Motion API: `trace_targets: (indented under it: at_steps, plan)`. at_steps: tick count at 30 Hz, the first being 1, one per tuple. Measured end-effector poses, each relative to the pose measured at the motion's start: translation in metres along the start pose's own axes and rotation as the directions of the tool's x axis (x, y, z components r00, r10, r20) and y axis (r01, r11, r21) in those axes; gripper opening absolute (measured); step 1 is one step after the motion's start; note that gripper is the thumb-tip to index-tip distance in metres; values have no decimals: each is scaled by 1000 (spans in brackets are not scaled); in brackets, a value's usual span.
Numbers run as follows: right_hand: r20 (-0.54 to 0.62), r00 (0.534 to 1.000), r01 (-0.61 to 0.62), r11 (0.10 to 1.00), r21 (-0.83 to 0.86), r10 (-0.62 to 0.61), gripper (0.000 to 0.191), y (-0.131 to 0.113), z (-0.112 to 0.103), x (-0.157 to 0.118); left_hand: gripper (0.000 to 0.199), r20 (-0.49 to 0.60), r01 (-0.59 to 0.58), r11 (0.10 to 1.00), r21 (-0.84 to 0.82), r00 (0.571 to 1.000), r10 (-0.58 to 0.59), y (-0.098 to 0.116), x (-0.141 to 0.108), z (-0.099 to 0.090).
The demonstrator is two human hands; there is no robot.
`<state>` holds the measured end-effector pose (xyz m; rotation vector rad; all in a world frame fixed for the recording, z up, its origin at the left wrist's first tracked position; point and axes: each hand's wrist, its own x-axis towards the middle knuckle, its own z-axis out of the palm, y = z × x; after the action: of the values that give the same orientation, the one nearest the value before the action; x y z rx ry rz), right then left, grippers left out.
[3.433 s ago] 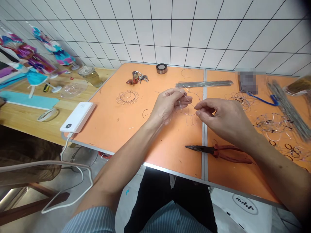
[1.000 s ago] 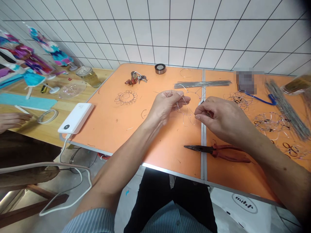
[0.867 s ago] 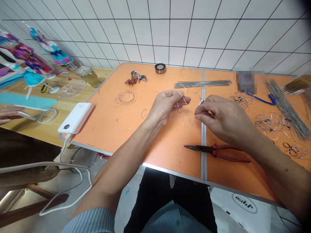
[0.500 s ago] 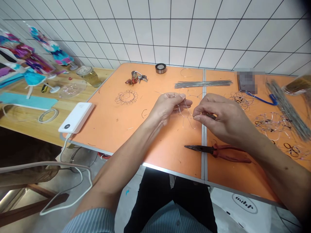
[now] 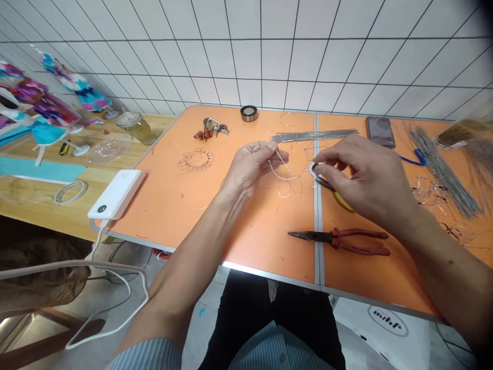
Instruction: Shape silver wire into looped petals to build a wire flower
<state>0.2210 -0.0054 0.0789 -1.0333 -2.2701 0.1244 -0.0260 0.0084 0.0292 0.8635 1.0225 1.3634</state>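
Observation:
Thin looped wire [image 5: 285, 177] is pinched between the thumb and fingers of my left hand [image 5: 256, 160], its bent ends hanging over the orange table. To the right, my right hand [image 5: 350, 167] is closed around a small tool with dark jaws and a yellow handle [image 5: 342, 202]; most of the tool is hidden under the palm. Pliers with red handles [image 5: 342, 240] lie below my right hand, across the table's seam. A ring of wire loops [image 5: 196, 160] rests left of my left hand. Behind the hands lies a bundle of straight wires [image 5: 314, 135].
Keys [image 5: 211, 128] and a tape roll [image 5: 249, 113] sit at the back of the orange table [image 5: 165, 205]. A white power bank [image 5: 116, 194] is at its left edge. On the right are a phone [image 5: 380, 132], more wire bundles [image 5: 444, 172] and wire pieces.
My hands have moved slightly apart. The wire now hangs from my left hand only, and the yellow-handled tool shows more below my right hand. The view has shifted slightly.

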Motion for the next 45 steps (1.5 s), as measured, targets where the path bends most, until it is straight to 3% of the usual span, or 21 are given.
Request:
trace_targets:
  at_steps: [5,10,12,17,24,29,32,34,36,39,42,45]
  plan:
    - [-21,981,-196,978,-66,195,14,16,-20,-10,45,-66,-77,997,11,995,78,0,-2,2]
    - [35,939,-343,933,107,341,14,2,-3,-20,37,-103,-189,982,5,977,189,-4,-10,11]
    - [43,946,-323,937,134,320,17,-8,10,-19,35,-114,-237,972,2,965,236,-7,-12,14]
    - [-30,976,-217,972,-87,215,23,-21,32,-7,33,-90,-285,959,15,954,285,-12,-11,15]
    - [5,993,-108,958,-266,114,32,-20,39,-6,33,-101,-223,975,2,970,222,-14,-11,19]
    - [-93,993,-104,935,-340,77,29,-10,43,-11,34,-29,-214,977,-6,976,214,-14,-7,15]
    - [-193,977,-131,971,-200,92,22,-5,47,-9,31,13,-231,973,-16,973,231,-16,-3,12]
    - [-230,960,-160,987,8,158,16,-5,47,-7,31,-1,-274,962,-17,962,274,-17,-2,11]
    - [-247,925,-223,939,262,289,12,-8,47,-3,32,-15,-320,947,-18,947,320,-19,-1,12]
    - [-206,844,-292,747,597,495,1,-13,47,3,36,-11,-363,932,-23,932,363,-21,-2,15]
    - [-123,784,-280,523,805,608,15,-16,51,8,37,-17,-377,926,-18,926,377,-23,-4,18]
    - [-47,754,-244,345,906,655,31,-17,55,11,37,-29,-390,921,-8,920,390,-24,-6,18]
